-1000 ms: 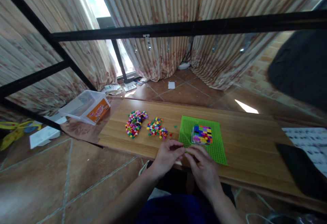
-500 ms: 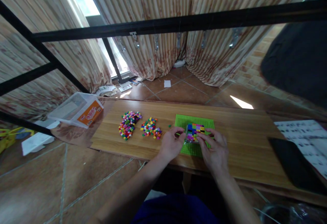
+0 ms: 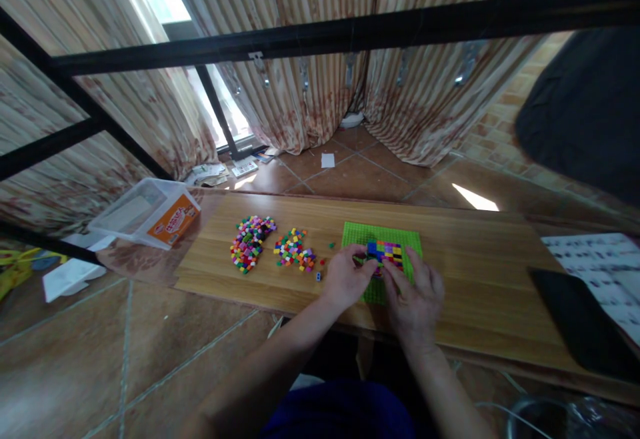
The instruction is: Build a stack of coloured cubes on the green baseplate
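We are bringing our 2 hands closer together over the block build (image 3: 391,252), which is sitting on the green board (image 3: 353,232). The gap between our thumbs is getting smaller than it was 0.5 s ago. Our left hand (image 3: 345,280) is reaching in at the build's left side, and our right hand (image 3: 417,302) is curling around its front and right side. That is putting our fingers to work near the build's front left part. Both hands are touching the build with bent fingers, but we are not seeing enough to tell if either is pinching a tiny block.

1 little blue-looking block (image 3: 319,277) is now showing beside our left hand.

The build is looking like a low box, with small square tops in blue, pink, yellow and more. The board is shining bright green, with rows of tiny bumps. 2 bumpy heaps, a big pile (image 3: 247,242) and a small pile (image 3: 287,252), are lying on the smooth, streaky wood table (image 3: 475,272). A see-through box (image 3: 123,222) is wearing an orange label (image 3: 174,219), and wavy, striped curtains (image 3: 300,112) are hanging behind.
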The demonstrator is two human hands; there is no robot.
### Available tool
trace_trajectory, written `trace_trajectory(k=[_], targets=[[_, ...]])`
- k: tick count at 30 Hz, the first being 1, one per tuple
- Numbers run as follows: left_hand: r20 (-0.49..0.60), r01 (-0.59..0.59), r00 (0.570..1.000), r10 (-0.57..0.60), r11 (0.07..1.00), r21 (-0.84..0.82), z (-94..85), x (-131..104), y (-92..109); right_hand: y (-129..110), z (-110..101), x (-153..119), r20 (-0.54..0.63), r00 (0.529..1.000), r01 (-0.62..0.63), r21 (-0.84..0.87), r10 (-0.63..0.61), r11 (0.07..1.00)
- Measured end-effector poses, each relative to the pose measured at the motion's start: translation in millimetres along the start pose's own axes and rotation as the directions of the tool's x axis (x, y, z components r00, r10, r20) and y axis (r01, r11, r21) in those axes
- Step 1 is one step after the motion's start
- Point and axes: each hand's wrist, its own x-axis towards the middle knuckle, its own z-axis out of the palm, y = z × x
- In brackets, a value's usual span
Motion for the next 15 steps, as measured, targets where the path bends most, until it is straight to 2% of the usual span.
trace_trajectory(k=[5, 8, 10, 12, 15], targets=[[-0.035, 0.024, 0.999, -0.023, 0.999, 0.046, 3.2, -1.3, 7.3, -1.2, -0.4, 0.6, -0.004, 1.0, -0.007, 0.026, 0.007, 1.0], [-0.06, 0.049, 0.997, -0.046, 0.998, 0.044, 6.7, -1.1, 7.4, -1.0, -1.3, 1.2, -0.019, 0.999, -0.028, 0.128, 0.03, 0.991], [-0.068, 0.068, 0.996, -0.066, 0.997, 0.03, 8.2, -0.4, 6.3, -0.5, -1.4, 2.2, -0.05, 0.992, -0.103, 0.234, 0.118, 0.967], [-0.061, 0.082, 0.995, -0.081, 0.996, 0.021, 8.6, 0.7, 5.1, 0.8, -0.4, 4.2, -0.047, 0.965, -0.226, 0.352, 0.258, 0.908], [-0.045, 0.089, 0.995, -0.088, 0.996, 0.011, 8.1, 2.9, 3.5, 3.3, 3.8, 9.1, 0.049, 0.908, -0.388, 0.473, 0.416, 0.791]])
